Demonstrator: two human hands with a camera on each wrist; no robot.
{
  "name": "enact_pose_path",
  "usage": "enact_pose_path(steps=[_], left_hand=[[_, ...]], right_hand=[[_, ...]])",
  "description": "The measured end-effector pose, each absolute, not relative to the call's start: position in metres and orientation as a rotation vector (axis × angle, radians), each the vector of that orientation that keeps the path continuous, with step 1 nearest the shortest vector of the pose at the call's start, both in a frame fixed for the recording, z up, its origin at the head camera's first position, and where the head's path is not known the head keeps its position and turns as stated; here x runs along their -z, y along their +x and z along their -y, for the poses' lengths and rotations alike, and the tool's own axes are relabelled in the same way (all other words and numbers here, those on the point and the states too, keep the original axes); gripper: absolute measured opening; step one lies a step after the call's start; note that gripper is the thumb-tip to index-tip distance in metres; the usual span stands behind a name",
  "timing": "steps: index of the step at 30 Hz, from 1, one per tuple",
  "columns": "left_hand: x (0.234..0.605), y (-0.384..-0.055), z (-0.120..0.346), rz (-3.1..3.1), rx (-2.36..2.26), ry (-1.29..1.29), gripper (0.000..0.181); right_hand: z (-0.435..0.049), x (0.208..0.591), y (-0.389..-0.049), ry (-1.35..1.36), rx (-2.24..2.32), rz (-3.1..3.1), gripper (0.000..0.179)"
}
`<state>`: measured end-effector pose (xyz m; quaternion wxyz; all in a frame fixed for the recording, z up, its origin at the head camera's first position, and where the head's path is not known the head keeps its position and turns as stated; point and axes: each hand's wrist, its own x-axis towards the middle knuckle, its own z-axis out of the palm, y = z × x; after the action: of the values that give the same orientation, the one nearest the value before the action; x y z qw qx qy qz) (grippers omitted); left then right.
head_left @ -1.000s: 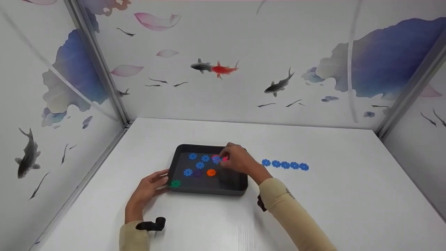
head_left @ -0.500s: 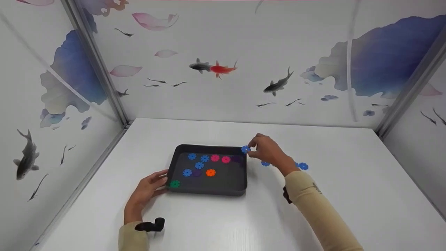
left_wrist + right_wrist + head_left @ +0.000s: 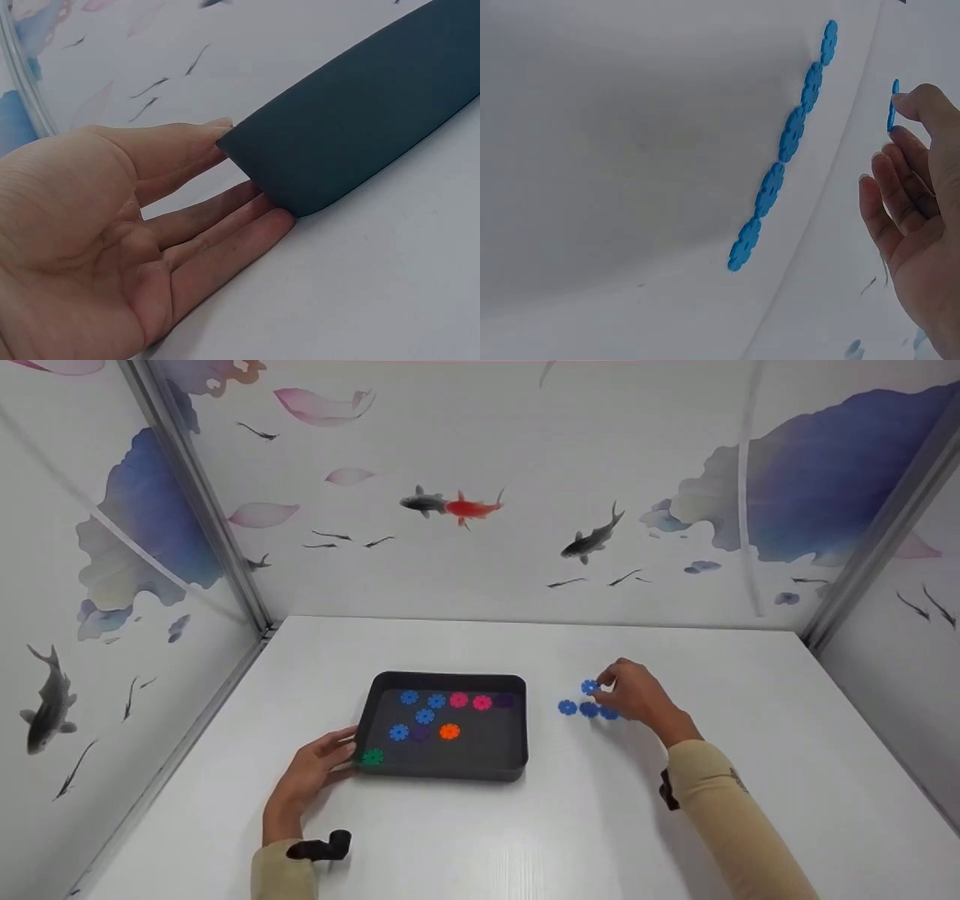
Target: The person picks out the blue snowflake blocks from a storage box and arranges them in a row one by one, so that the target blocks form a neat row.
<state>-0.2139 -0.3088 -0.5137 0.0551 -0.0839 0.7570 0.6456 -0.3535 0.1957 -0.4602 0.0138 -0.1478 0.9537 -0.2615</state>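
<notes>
In the head view my right hand (image 3: pixel 636 690) pinches a blue flower-shaped disc (image 3: pixel 589 687) between thumb and fingertips. In the right wrist view that held disc (image 3: pixel 893 105) shows edge-on, above the table. Just below the hand lies a row of similar blue discs (image 3: pixel 568 707), partly hidden by it; the right wrist view shows the whole row (image 3: pixel 771 189). My left hand (image 3: pixel 319 765) touches the left side of a dark rectangular tray (image 3: pixel 450 772). In the left wrist view, its fairly straight fingers (image 3: pixel 232 259) rest against the tray's corner, thumb by the rim.
Inside the tray lie several loose discs: blue, two pink (image 3: pixel 458 700), an orange one (image 3: pixel 449 731), a green one (image 3: pixel 373 756) and dark purple ones (image 3: pixel 421 733). The white table (image 3: pixel 465 840) is bounded by printed panels (image 3: pixel 480 577) at the back and sides.
My right hand has taken a blue disc out of the tray and carried it right, over to the row of blue discs. My left hand stays at the tray's side.
</notes>
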Motion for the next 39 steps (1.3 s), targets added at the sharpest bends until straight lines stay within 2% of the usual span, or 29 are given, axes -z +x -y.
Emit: enact_pose_path(steps=[15, 39], left_hand=[[0.516, -0.215, 0.307, -2.282, -1.991, -0.241, 0.05], [0.516, -0.214, 0.309, -2.298, -2.0, -0.234, 0.051]], right_hand=[[-0.249, 0.48, -0.344, -0.33, 0.899, -2.988, 0.031], [-0.307, 0.49, -0.328, -0.129, 0.898, -2.933, 0.042]])
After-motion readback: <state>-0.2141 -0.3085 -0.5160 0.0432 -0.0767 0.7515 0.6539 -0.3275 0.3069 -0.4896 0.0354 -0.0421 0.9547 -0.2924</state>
